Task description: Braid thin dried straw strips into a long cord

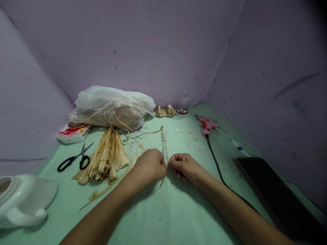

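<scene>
A thin braided cord (165,144) of pale dried plant fibre runs toward me from a bend near the middle of the table. My left hand (152,165) is closed around its near end, fingers curled. Right beside it, my right hand (185,166) pinches the same end between thumb and fingertips. Loose strand tips poke out below the hands. From the bend, the cord goes left to a bundle of dried fibre strips (106,156). Several loose strips (112,185) lie under and beside my left forearm.
Black-handled scissors (75,159) lie left, near a white ceramic jug (25,200) and a red-white packet (74,133). Behind are a plastic bag (112,105), a woven piece (165,111) and a clear container (182,107). At right are a pink glue gun (207,125) and a dark flat slab (276,197).
</scene>
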Available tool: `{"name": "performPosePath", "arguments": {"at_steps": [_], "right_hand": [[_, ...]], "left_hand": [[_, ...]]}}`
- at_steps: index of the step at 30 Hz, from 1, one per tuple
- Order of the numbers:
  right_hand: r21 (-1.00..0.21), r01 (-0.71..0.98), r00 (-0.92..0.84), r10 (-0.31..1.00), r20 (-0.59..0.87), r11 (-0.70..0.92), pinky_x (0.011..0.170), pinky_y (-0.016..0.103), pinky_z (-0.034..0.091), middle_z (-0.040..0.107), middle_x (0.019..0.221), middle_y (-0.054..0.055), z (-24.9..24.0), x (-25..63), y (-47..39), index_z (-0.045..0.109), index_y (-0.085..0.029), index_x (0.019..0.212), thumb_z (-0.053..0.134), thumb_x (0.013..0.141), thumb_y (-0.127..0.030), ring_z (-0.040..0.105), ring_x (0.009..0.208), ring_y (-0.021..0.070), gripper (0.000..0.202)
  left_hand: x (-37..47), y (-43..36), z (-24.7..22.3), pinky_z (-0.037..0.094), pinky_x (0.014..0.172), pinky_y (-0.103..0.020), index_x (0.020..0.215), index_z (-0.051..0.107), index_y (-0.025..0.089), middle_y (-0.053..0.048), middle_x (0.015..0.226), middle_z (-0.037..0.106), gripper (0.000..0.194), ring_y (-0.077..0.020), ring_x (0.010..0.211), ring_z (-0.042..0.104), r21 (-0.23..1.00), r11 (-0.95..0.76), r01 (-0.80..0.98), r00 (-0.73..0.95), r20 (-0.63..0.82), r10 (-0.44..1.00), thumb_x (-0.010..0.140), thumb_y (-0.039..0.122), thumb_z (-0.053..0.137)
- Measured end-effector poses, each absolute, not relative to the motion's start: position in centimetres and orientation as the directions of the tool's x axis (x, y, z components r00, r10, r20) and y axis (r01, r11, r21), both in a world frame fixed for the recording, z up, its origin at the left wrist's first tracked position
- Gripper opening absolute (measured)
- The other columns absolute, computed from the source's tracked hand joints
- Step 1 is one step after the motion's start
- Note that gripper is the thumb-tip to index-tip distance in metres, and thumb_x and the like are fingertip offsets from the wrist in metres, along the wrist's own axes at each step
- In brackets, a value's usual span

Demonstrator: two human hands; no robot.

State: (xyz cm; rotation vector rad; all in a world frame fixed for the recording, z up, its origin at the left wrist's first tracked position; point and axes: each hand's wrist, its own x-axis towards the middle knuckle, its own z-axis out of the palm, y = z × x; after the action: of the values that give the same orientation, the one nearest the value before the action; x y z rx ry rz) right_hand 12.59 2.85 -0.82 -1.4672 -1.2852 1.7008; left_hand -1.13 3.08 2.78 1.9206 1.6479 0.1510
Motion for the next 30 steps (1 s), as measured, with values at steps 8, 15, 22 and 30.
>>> {"name": "performPosePath", "arguments": {"at_steps": [8,15,22,30], "right_hand": [[-0.908,0.128,-0.296,0.858,-0.419,-0.399,0.026,0.015,0.018,0.036,0.033,-0.009,-1.2,12.5,2.6,0.046,-0.017,0.058,0.049,0.063,-0.02,0.03,0.027,0.0032,0.007],[-0.915,0.134,-0.318,0.858,-0.404,-0.382,0.027,0.015,0.02,0.046,0.045,-0.006,-1.0,12.7,2.7,0.046,-0.016,0.062,0.05,0.066,-0.019,0.033,0.029,0.0021,0.007],[-0.924,0.131,-0.358,0.852,-0.382,-0.359,0.027,0.014,0.021,0.047,0.046,-0.006,-1.1,12.8,2.8,0.047,-0.015,0.065,0.049,0.068,-0.021,0.033,0.03,0.0019,0.007],[-0.92,0.202,-0.357,0.85,-0.388,-0.335,0.028,0.015,0.024,0.044,0.043,-0.007,-0.7,12.8,2.8,0.047,-0.016,0.064,0.048,0.068,-0.018,0.032,0.029,0.0022,0.005]], "left_hand": [[1.7,-1.3,3.7,0.033,0.058,-0.029,0.066,0.063,0.018,-0.009,0.059,0.054,0.014,-0.0215,0.062,0.053,0.393,-0.234,0.889,0.34,-0.227,0.913,0.057,0.015,0.052],[-1.4,2.8,4.5,0.031,0.044,-0.024,0.057,0.056,0.014,-0.003,0.045,0.048,0.017,-0.0131,0.043,0.047,0.611,0.073,0.788,0.163,-0.322,0.933,0.066,0.025,0.047],[-1.2,4.3,1.5,0.035,0.035,-0.019,0.067,0.054,0.009,-0.003,0.057,0.057,0.011,-0.0081,0.038,0.048,0.782,0.569,0.255,0.393,-0.621,0.678,0.057,0.01,0.049],[-1.2,4.3,1.2,0.028,0.03,-0.018,0.052,0.049,0.013,0.004,0.035,0.042,0.008,-0.0066,0.029,0.037,0.777,0.389,0.494,0.291,-0.57,0.768,0.06,0.014,0.049]]}}
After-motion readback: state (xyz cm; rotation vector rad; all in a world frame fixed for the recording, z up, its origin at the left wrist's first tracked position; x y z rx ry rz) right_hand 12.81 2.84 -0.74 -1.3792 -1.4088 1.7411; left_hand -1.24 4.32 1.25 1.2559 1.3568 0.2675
